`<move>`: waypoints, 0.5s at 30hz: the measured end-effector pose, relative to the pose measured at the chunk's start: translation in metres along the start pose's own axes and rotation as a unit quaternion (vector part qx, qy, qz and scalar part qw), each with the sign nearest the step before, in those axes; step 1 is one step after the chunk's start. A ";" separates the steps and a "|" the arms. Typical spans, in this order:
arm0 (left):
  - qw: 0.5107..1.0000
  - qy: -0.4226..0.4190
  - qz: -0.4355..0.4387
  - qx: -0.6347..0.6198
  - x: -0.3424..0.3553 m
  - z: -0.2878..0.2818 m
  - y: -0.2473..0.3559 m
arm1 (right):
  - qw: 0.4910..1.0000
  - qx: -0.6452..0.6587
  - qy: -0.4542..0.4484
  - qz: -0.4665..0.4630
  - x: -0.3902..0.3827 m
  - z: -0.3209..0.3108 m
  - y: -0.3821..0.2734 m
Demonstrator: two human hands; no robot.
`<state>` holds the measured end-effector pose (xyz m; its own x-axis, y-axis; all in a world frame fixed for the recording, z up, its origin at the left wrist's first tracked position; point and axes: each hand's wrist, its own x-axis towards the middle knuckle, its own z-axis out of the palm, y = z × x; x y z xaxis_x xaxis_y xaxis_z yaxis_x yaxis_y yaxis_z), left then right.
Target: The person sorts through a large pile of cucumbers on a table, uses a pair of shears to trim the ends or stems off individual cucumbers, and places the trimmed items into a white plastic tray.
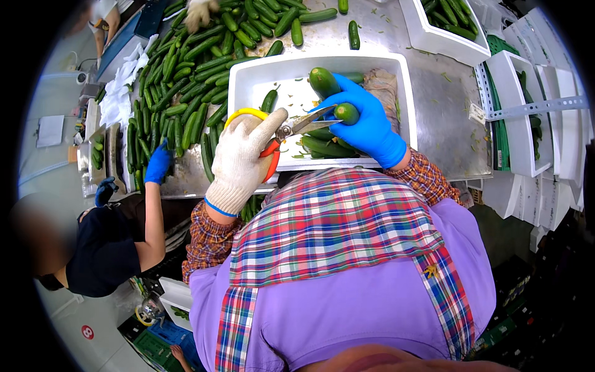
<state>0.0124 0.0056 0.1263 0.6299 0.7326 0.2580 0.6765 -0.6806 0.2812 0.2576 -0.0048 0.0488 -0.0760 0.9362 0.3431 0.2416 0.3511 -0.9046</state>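
Note:
My left hand (238, 161), in a white knit glove, is closed round scissors (284, 131) with one yellow and one red handle. The blades stand apart and reach to the end of a cucumber (346, 113). That cucumber is gripped in my right hand (370, 124), which wears a blue glove. A second, thicker cucumber (323, 81) sticks up beside the blue fingers and seems to be in the same grasp. Both hands are over a white foam box (248, 65), where several more cucumbers (326, 147) and a crumpled brownish cloth-like piece (381, 90) lie.
A large heap of cucumbers (186, 80) covers the metal table (446, 111) to the left and beyond the box. Foam boxes of cucumbers stand at the far right (427, 37). At left, a co-worker's blue-gloved hand (158, 163) touches the heap; another person's light-gloved hand (199, 13) is at the far side.

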 end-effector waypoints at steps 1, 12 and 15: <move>1.000 -0.010 0.001 0.012 0.000 -0.002 0.002 | 1.000 0.008 0.000 0.005 0.000 0.000 0.001; 0.998 -0.041 -0.020 0.036 -0.004 -0.004 0.004 | 0.999 0.013 -0.031 0.008 -0.002 -0.001 -0.009; 0.998 -0.047 -0.024 0.028 -0.005 -0.003 0.004 | 0.998 0.032 -0.044 0.024 -0.001 0.000 -0.013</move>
<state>0.0107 -0.0008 0.1284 0.6268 0.7633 0.1568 0.7257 -0.6451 0.2394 0.2542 -0.0106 0.0596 -0.1519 0.9485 0.2781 0.1848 0.3037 -0.9347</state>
